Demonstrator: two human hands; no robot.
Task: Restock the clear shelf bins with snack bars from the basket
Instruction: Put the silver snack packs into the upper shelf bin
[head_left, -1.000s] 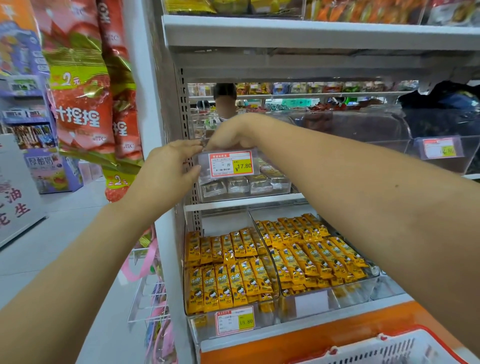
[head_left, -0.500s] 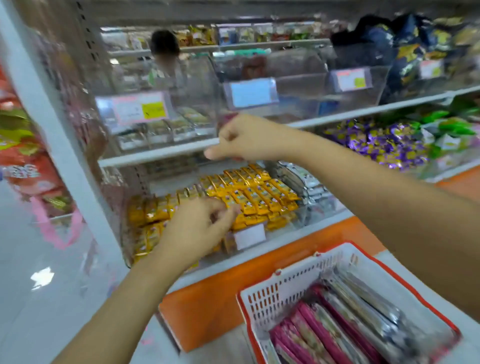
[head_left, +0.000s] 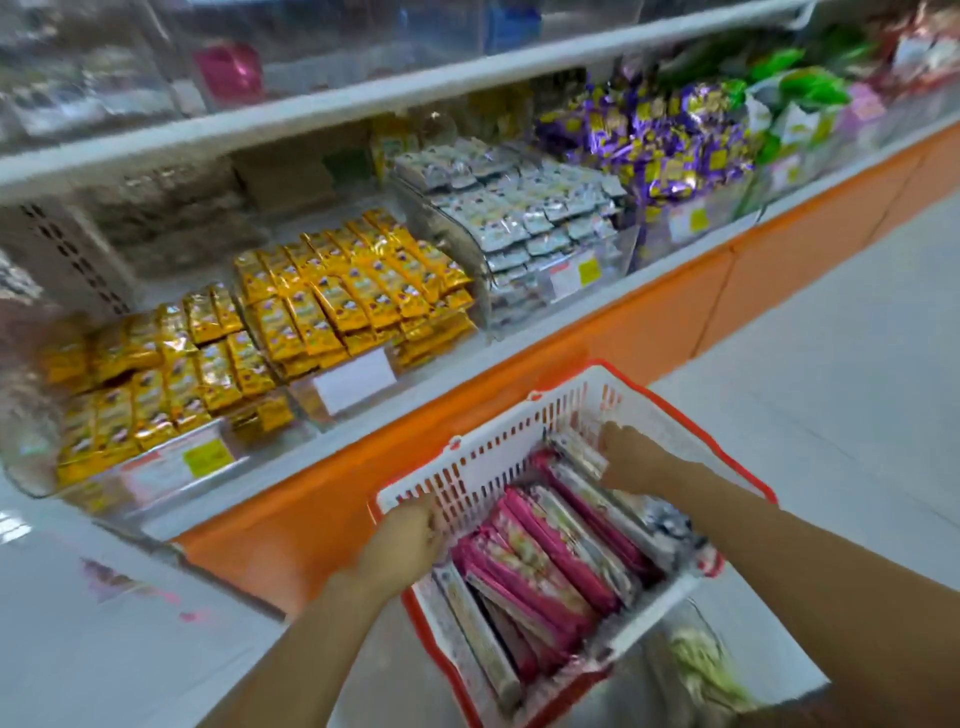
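White plastic with a red rim, the basket (head_left: 519, 431) sits low in front of the shelf, just beside its orange base (head_left: 649, 322), and it is packed with snack bars (head_left: 540, 551). Most of the bars have pink wrappers and lie side by side in a tight row. A few pale silvery ones are tucked among them and along the basket's near wall.

The left hand (head_left: 405, 540) grasps the basket's near left rim, fingers curled over the edge. The right hand (head_left: 628, 457) reaches into the far end of the basket with its fingers bent down onto the bars. Blur hides the fingertips, so I cannot tell whether it has hold of a bar or only touches them.

Above the orange base, the clear bins (head_left: 306, 410) stand in a row on the lower shelf. Two on the left hold yellow packets (head_left: 343, 291), and the second of them carries a blank white label (head_left: 356, 379). The next bin holds silver packets (head_left: 524, 218). Purple sweets (head_left: 654, 145) come after that, then green packets (head_left: 800, 88) further right. A white upper shelf (head_left: 322, 111) runs across above them, its contents too blurred to make out. Pale floor (head_left: 831, 374) shows to the right of the basket
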